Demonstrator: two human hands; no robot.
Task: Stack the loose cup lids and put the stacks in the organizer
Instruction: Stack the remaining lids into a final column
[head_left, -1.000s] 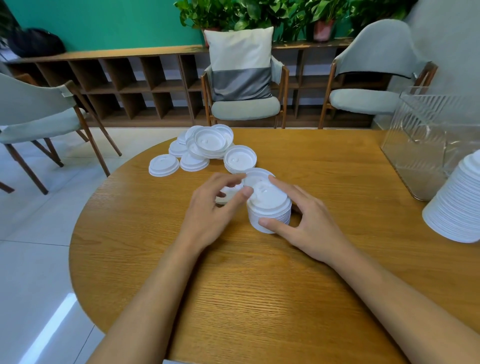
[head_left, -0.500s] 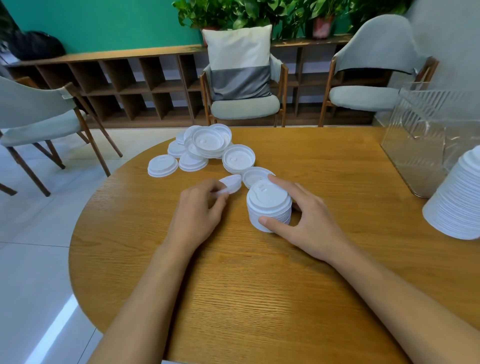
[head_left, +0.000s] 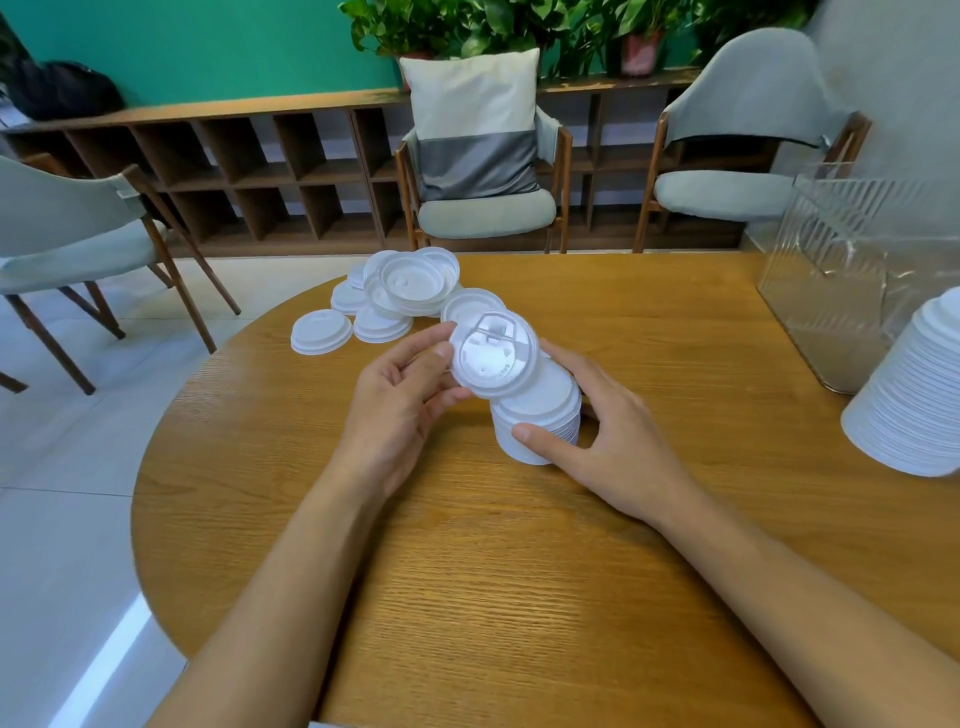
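My left hand (head_left: 402, 395) pinches a single white cup lid (head_left: 492, 353) by its rim, tilted with its underside toward me, just above a short stack of lids (head_left: 540, 421) in the middle of the table. Thumb and fingers of my right hand (head_left: 605, 436) curl round that stack and hold it on the wood. Several loose white lids (head_left: 400, 296) lie in a heap at the table's far edge. The clear ribbed organizer (head_left: 857, 270) stands at the right. A tall stack of lids (head_left: 914, 400) sits in front of it at the right edge.
The round wooden table (head_left: 467, 571) ends at the left over a tiled floor. Grey chairs (head_left: 483, 208) stand beyond the table and at the left, with a low wooden shelf behind them.
My left hand picked a loose lid off the table and lifted it up over the short stack, turning its underside toward me. My right hand stayed on the stack.
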